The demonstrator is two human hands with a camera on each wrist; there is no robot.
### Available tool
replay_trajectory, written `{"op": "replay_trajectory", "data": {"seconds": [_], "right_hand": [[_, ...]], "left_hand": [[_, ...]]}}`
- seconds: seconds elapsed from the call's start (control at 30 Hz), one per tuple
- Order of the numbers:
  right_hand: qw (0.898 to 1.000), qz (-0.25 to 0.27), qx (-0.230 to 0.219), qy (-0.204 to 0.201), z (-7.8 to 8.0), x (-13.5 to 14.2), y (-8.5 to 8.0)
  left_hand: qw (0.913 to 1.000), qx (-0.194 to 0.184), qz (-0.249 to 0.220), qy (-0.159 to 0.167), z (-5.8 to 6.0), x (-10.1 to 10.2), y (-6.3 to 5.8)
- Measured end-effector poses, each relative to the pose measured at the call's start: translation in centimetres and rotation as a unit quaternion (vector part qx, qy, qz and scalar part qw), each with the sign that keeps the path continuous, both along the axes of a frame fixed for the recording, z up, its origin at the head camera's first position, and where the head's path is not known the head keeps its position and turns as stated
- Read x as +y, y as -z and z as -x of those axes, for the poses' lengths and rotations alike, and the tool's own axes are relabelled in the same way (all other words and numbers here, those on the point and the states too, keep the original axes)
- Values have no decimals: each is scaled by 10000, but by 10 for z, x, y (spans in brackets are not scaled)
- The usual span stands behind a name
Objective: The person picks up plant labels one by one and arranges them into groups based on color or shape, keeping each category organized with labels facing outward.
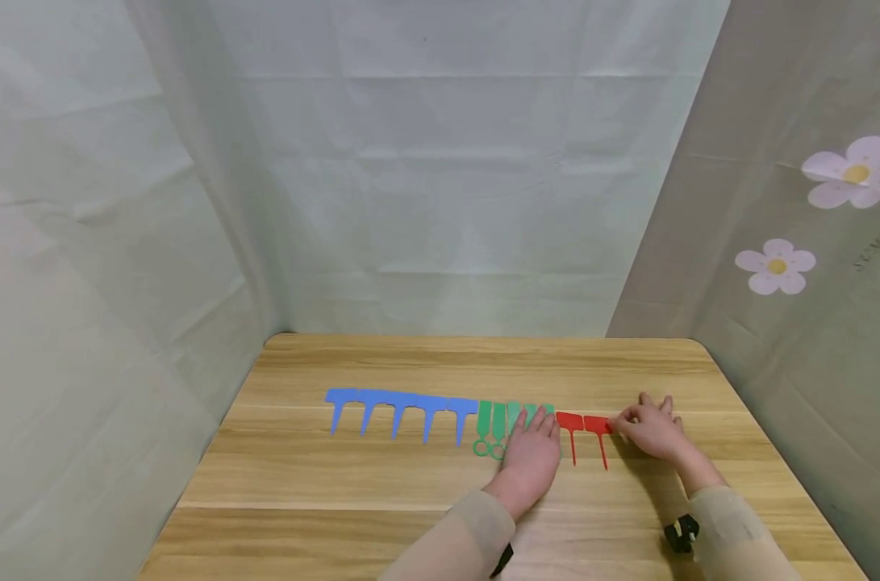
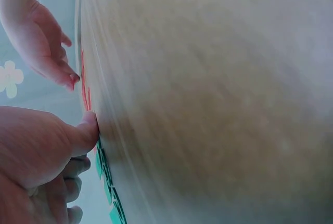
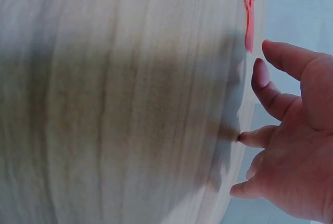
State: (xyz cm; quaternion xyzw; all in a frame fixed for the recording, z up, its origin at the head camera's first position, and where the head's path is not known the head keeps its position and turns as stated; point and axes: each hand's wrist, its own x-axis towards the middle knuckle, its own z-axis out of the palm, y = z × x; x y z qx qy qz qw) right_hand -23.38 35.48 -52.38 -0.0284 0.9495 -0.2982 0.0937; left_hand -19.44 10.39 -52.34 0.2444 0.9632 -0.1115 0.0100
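T-shaped plastic plant labels lie side by side in a row across the table. Several blue labels [image 1: 432, 403] form the left part, green labels [image 1: 485, 420] with ring ends the middle, and two red labels [image 1: 597, 424] the right end. My left hand [image 1: 531, 461] rests with extended fingers on the green labels, covering some of them. At the outer red label is my right hand [image 1: 652, 429]; in the right wrist view its thumb and index finger [image 3: 270, 91] stand slightly apart, just off the red label's end [image 3: 250, 39], with nothing seen between them.
The wood-grain table [image 1: 302, 500] has rounded far corners. Pale cloth [image 1: 447, 202] hangs behind it and along both sides, with printed flowers [image 1: 776, 266] on the right. A black strap device [image 1: 681, 533] sits at my right wrist.
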Motion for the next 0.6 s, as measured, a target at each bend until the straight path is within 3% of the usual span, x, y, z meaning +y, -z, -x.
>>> {"op": "replay_trajectory", "data": {"seconds": [0.23,0.37,0.47,0.6], "right_hand": [[9996,7,261,48,3,4,-7],[9991,169,374,50,2,5,-10],[9976,386,564,-62,-2,5,-11],[9937,402,949,-436,-14,9,-13]], "left_hand": [[9999,109,-73,90,1,-1,-4],[9987,-41,-470,211,-1,-9,-9],[9928,-308,-1091,375,-6,-31,-22],[9757,-679,-1970,677,-20,-85,-39]]}}
